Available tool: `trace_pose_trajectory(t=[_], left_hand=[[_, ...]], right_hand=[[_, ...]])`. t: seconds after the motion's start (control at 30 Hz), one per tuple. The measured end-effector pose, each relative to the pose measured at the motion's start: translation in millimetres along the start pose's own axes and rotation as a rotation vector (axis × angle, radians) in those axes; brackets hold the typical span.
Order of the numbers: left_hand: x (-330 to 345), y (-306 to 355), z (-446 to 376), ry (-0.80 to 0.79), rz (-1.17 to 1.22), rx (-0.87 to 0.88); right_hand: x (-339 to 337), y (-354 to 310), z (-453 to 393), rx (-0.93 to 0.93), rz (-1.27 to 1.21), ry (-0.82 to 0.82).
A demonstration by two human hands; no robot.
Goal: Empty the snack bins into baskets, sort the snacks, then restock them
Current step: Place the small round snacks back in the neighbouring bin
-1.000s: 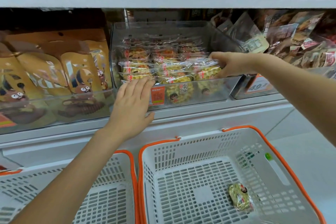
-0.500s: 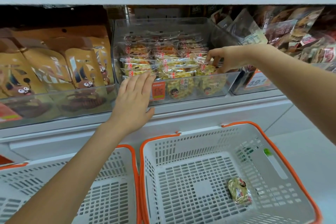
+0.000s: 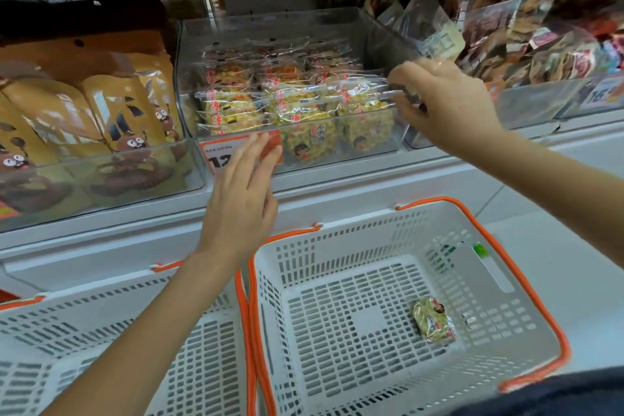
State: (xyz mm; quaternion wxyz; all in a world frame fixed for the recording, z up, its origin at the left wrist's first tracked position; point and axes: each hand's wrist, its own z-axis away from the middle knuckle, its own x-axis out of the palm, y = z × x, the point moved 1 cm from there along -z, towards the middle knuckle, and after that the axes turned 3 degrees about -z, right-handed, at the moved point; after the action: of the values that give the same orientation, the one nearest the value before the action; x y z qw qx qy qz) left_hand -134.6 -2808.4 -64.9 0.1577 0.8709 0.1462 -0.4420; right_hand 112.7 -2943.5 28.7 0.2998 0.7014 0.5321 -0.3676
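Shelf: clear bin (image 3: 378, 149) of cellophane-wrapped yellow cakes (image 3: 233, 108) | right hand (image 3: 442, 105) pinches bin's rim | left hand (image 3: 239, 199) spread flat

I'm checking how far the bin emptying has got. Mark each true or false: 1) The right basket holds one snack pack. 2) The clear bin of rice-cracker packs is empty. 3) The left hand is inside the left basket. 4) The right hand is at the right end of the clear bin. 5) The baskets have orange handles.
1) True: one snack pack lies in the right basket.
2) False: the clear bin is stocked with rice-cracker packs.
3) False: the left hand is up at the bin's front, over its price tag; the left basket is below it.
4) True: the right hand is there, fingers curled at the end packs.
5) True.
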Motion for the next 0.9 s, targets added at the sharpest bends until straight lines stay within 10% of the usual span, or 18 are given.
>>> trace_pose_trajectory(t=[0.1, 0.37, 0.63, 0.9], left_hand=[[39, 21, 25, -0.102, 0.107, 0.025], [178, 99, 69, -0.82, 0.353, -0.137], [280, 126, 108, -1.265, 0.498, -0.46], [291, 135, 110, -1.276, 0.664, -0.744]], right_hand=[[31, 15, 87, -0.071, -0.037, -0.152], [166, 71, 277, 0.49, -0.196, -1.131], [262, 89, 353, 0.65, -0.384, -1.216], [261, 81, 332, 0.617, -0.367, -1.165]])
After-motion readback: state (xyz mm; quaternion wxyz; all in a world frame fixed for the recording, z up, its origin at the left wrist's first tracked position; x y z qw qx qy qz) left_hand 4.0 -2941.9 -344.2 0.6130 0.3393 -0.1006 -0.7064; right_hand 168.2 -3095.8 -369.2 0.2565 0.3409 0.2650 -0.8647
